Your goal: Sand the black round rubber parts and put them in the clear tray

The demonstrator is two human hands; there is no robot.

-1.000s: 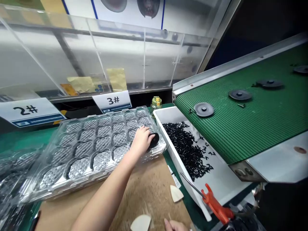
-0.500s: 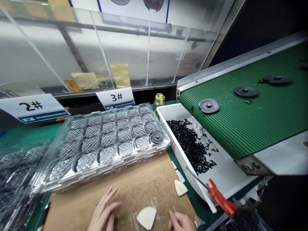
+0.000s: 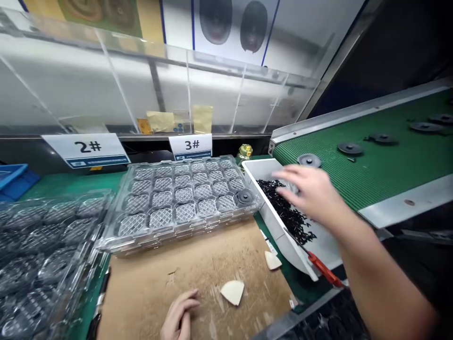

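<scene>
My right hand [image 3: 306,191] reaches over the white tray [image 3: 255,191], its fingers apart and blurred, with nothing visible in them. Below it in the tray lie many small black pieces [image 3: 295,222]. Just past my fingertips, a round grey disc [image 3: 309,160] with a raised centre rests on the conveyor's near end. My left hand [image 3: 180,314] lies on the brown board [image 3: 148,278], fingers loosely bent and holding nothing. A cream wedge-shaped piece [image 3: 233,292] is to its right. The clear blister tray [image 3: 186,211] holds one dark disc [image 3: 245,196] in its near right pocket.
More discs [image 3: 350,148] lie on the green conveyor [image 3: 354,182]. An orange-handled tool [image 3: 325,269] leans on the white tray's edge. Another wedge [image 3: 272,260] sits at the board's right. Clear trays [image 3: 42,259] are at left, beside a blue bin [image 3: 17,182].
My right hand has risen from the board and moved forward over the white tray. My left hand stays on the board with fingers more bent. The view has shifted, and discs on the conveyor have moved.
</scene>
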